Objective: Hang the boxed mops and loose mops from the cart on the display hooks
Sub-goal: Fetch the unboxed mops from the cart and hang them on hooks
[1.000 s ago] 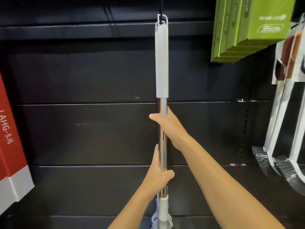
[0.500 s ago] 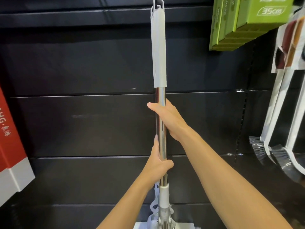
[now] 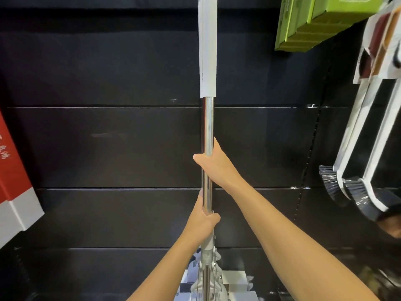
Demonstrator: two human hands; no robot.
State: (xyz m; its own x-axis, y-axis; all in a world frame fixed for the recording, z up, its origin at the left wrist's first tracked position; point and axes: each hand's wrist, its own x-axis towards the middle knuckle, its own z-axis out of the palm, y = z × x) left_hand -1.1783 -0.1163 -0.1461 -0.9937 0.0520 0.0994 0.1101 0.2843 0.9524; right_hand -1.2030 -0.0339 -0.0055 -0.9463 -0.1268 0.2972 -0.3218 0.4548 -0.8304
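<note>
Gripping one upright mop pole with both hands against a black slatted display wall.

Wrapped shut around the chrome shaft, the right hand sits higher with its thumb hooked across the pole's left side; the left hand clamps just below it, fingers curled round from the left, right above the pole's grey collar. Both bare forearms rise from the bottom edge toward the pole. Above the hands the pole's white foam sleeve runs out of the top of the view; its mop head shows low down. Right of the pole hang green boxes and long-handled brushes; far left, a red-and-white box.
</note>
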